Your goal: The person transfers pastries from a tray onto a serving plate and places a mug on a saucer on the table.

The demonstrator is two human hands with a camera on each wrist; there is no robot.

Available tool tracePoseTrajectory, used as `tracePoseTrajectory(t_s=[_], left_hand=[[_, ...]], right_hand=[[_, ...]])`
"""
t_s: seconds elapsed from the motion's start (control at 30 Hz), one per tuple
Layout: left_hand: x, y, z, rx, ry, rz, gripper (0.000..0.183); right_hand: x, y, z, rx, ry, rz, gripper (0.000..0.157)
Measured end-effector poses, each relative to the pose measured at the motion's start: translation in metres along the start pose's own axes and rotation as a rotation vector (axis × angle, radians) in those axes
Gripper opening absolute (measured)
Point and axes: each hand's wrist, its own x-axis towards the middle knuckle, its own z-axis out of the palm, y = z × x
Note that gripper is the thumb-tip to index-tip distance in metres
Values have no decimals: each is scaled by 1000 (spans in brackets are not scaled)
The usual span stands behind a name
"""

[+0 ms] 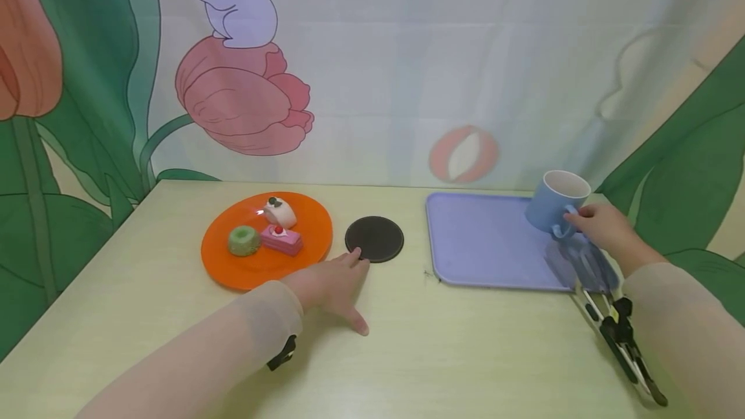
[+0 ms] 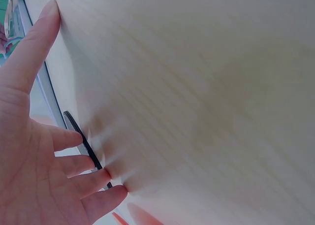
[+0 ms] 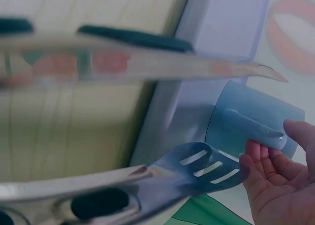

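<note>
My right hand (image 1: 599,228) pinches the handle of a light blue mug (image 1: 544,202), thumb above and fingers below. The mug stands upright at the right end of a lavender tray (image 1: 483,238). Beside that hand lie kitchen tongs (image 1: 619,335); one of their slotted blue heads (image 3: 189,173) shows close to the fingers in the right wrist view. My left hand (image 1: 334,283) is spread over the table, thumb out to the side and fingertips right at the near edge of a round black coaster (image 1: 374,238). In the left wrist view its palm (image 2: 22,171) is bare.
An orange plate (image 1: 218,264) stands left of the coaster. It carries a green ring-shaped cake (image 1: 244,240), a pink cake slice (image 1: 282,240) and a white roll-shaped sweet (image 1: 280,213). A printed curtain (image 1: 372,70) hangs behind the table's far edge.
</note>
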Motion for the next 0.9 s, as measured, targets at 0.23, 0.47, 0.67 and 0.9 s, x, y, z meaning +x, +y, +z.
tracePoseTrajectory(t_s=[0.23, 0.47, 0.67, 0.9], left_hand=[[1, 0, 1, 6, 8, 10, 120], [2, 0, 1, 11, 7, 12, 120], [3, -1, 2, -4, 1, 4, 120], [3, -2, 2, 10, 3, 0, 120]], right_hand=[[1, 2, 2, -7, 26, -7, 56], [4, 1, 2, 20, 17, -2, 52], [7, 0, 4, 49, 12, 42, 46], [6, -1, 3, 84, -3, 54, 37]])
